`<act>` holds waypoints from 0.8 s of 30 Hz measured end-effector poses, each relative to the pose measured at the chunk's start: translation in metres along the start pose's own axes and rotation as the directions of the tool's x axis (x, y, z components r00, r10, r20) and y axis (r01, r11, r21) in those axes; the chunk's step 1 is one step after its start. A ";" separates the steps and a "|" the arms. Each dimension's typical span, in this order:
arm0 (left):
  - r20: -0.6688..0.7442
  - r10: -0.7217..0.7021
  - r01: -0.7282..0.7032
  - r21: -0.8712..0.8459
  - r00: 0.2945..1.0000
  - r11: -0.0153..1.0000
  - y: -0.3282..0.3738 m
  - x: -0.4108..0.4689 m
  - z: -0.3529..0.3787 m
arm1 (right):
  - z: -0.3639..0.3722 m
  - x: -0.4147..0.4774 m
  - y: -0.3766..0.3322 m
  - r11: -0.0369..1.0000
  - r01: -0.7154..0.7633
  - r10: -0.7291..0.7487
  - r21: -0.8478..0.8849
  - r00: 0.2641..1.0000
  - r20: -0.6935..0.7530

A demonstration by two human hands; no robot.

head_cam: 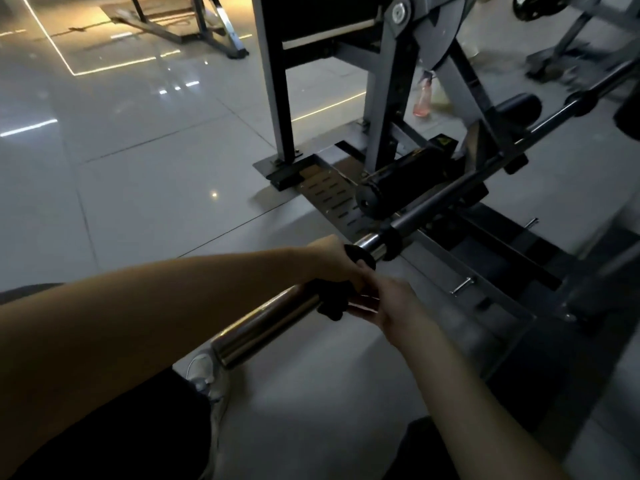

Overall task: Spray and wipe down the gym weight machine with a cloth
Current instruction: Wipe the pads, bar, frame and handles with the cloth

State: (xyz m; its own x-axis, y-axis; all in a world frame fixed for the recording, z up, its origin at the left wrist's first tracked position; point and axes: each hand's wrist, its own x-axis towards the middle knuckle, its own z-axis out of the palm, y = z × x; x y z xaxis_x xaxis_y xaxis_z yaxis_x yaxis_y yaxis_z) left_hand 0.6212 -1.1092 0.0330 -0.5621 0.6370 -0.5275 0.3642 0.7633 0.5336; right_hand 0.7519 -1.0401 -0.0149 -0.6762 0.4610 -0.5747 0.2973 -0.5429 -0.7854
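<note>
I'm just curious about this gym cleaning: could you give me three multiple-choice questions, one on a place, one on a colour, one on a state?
1. The spray bottle stands: A on a shelf; B on the floor behind the machine frame; C on a seat.
2. The cloth is: A white; B yellow; C black.
3. The left hand: A grips the cloth round the chrome bar; B hangs idle; C holds a phone.
Answers: B, it stands on tiles beyond the frame; C, dark against the chrome; A, it wraps cloth and bar.

Blurry spray bottle (423,98) behind machine frame (384,109)
</note>
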 end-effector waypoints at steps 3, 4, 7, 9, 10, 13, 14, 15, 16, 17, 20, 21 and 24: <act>0.115 0.014 -0.001 -0.111 0.993 0.994 0.016 0.021 -0.002 | -0.012 0.017 -0.018 0.996 0.038 -0.047 -0.076 0.990 -0.130; 0.158 0.018 0.004 -0.135 0.987 0.991 0.021 0.028 -0.003 | -0.017 0.023 -0.025 0.992 0.045 -0.063 -0.116 0.986 -0.154; 0.241 0.007 0.032 -0.158 0.971 0.987 0.025 0.041 -0.006 | -0.026 0.032 -0.037 0.985 0.000 -0.028 -0.173 0.987 -0.156; 0.247 -0.004 0.048 -0.172 0.969 0.984 0.026 0.042 -0.007 | -0.028 0.031 -0.041 0.984 -0.028 0.005 -0.178 0.992 -0.129; 0.234 -0.008 0.051 -0.179 0.972 0.983 0.025 0.042 -0.007 | -0.027 0.030 -0.041 0.983 -0.037 0.017 -0.178 0.993 -0.115; 0.177 -0.011 0.040 -0.161 0.984 0.986 0.026 0.039 -0.006 | -0.026 0.024 -0.042 0.984 -0.044 0.028 -0.175 0.995 -0.091; 0.158 -0.006 0.030 -0.150 0.987 0.988 0.026 0.038 -0.005 | -0.024 0.021 -0.043 0.983 -0.043 0.027 -0.180 0.996 -0.089; 0.140 -0.004 0.024 -0.141 0.990 0.990 0.026 0.036 -0.003 | -0.021 0.018 -0.044 0.979 -0.042 0.023 -0.202 0.996 -0.092; 0.124 -0.003 0.020 -0.133 0.992 0.991 0.026 0.035 -0.002 | -0.018 0.013 -0.045 0.972 -0.036 0.013 -0.234 0.995 -0.099; 0.110 0.000 0.014 -0.120 0.994 0.993 0.026 0.033 -0.002 | -0.015 0.009 -0.046 0.961 -0.025 -0.005 -0.274 0.994 -0.110; 0.099 0.038 -0.032 -0.058 0.994 0.998 0.023 0.023 -0.001 | -0.007 -0.004 -0.046 0.923 -0.003 -0.041 -0.386 0.994 -0.105; 0.112 0.048 -0.043 -0.041 0.993 0.998 0.020 0.019 -0.002 | -0.005 -0.010 -0.045 0.912 -0.003 -0.033 -0.411 0.996 -0.080; 0.147 0.048 -0.049 -0.001 0.988 0.999 0.001 -0.001 -0.007 | 0.004 -0.027 -0.038 0.900 -0.030 0.052 -0.434 0.998 0.038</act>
State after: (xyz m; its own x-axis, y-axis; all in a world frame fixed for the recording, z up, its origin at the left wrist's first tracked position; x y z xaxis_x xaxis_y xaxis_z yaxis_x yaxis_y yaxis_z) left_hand 0.6170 -1.1095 0.0382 -0.4288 0.6821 -0.5923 0.3903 0.7312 0.5595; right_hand 0.7567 -1.0349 0.0311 -0.6846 0.4056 -0.6056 0.5809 -0.1982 -0.7895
